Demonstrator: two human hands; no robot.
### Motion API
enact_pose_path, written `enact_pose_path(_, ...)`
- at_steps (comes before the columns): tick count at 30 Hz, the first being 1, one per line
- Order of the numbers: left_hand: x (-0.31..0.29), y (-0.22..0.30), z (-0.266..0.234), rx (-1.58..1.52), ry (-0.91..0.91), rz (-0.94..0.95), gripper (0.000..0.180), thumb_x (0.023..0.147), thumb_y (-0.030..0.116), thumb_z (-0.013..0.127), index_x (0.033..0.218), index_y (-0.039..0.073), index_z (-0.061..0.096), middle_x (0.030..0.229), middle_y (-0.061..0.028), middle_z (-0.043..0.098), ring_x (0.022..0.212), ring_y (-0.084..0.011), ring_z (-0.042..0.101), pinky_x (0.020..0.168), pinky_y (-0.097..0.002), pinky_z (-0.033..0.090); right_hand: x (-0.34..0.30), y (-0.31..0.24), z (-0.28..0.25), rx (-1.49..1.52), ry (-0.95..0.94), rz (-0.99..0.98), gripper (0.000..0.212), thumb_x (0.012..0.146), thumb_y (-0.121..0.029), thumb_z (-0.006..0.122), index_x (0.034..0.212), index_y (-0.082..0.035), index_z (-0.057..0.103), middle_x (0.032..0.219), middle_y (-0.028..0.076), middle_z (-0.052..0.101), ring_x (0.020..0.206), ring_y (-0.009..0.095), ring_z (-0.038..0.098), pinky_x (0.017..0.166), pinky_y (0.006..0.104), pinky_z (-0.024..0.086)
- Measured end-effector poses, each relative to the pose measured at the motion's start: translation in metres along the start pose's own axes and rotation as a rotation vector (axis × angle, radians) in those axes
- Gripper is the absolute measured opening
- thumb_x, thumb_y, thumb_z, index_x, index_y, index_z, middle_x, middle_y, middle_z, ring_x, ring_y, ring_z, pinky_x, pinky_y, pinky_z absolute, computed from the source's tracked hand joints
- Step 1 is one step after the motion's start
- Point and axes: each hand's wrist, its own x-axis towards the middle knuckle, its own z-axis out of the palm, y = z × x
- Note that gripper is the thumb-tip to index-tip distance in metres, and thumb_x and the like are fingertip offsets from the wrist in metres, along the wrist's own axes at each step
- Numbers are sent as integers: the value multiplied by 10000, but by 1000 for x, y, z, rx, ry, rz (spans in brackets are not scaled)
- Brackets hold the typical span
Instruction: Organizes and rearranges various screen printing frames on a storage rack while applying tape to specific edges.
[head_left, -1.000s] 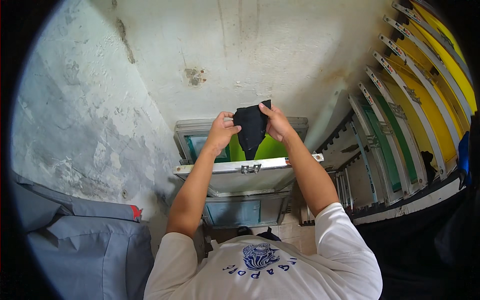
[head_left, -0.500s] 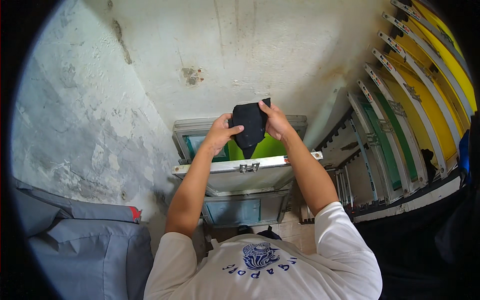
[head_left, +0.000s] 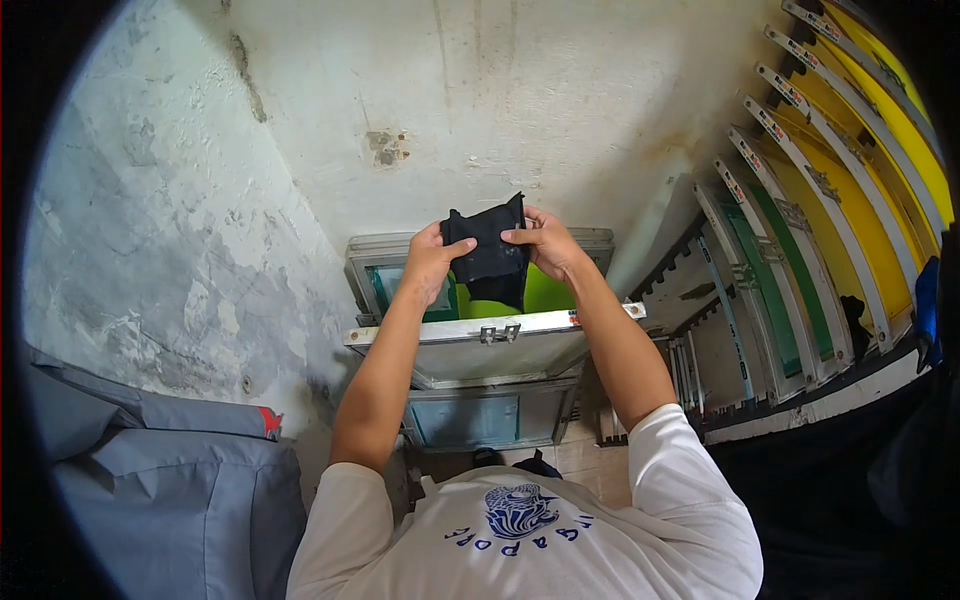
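Between my two hands a folded piece of black cloth (head_left: 488, 245) is stretched, with a lower flap hanging down at its right. My left hand (head_left: 432, 262) pinches its left edge, thumb lying on the front. At the right edge my right hand (head_left: 548, 243) grips the cloth the same way, thumb on the front and the other fingers behind it. Below and behind the cloth stand metal-framed screens, the nearest a pale-edged frame (head_left: 425, 334) with small metal clips at its middle. A bright green panel (head_left: 548, 291) shows behind the cloth.
A stained pale wall (head_left: 560, 100) rises ahead, and a rough grey one stands at left. On the right, several yellow and green screens (head_left: 800, 240) lean in a black rack. Grey fabric (head_left: 180, 500) lies at lower left, dark cloth (head_left: 820, 480) at lower right.
The black cloth has been spread wider and turned, so its top edge now runs between both hands. My right thumb has moved down and inward onto its front.
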Motion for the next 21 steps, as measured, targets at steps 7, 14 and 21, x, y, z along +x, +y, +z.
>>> enact_pose_path(7, -1, -4, -5, -15, 88, 49, 276, 905, -65, 727, 1176, -36, 686, 1072, -78, 750, 952, -150, 696, 891, -288, 550, 1, 6, -1, -2, 54, -71, 292, 889, 89, 708, 1170, 12, 698, 1122, 109, 751, 1016, 233, 714, 932, 395, 564)
enact_pose_path(14, -6, -4, -6, 42, -25, 106, 331, 866, -156, 465, 983, 18, 721, 961, -40, 678, 861, -127, 606, 791, -245, 486, 0, 16, -16, 93, -107, -248, 121, 949, 35, 639, 940, -52, 722, 1230, 151, 712, 1110, 279, 679, 961, 419, 548)
enact_pose_path(21, -14, -1, -9, -47, -60, 71, 330, 794, -147, 389, 814, 52, 650, 850, -10, 577, 736, -104, 459, 657, -250, 355, -13, 9, -2, 41, -143, -308, 214, 1029, -235, 593, 1036, -59, 714, 1368, 212, 652, 1165, 328, 664, 1004, 428, 544)
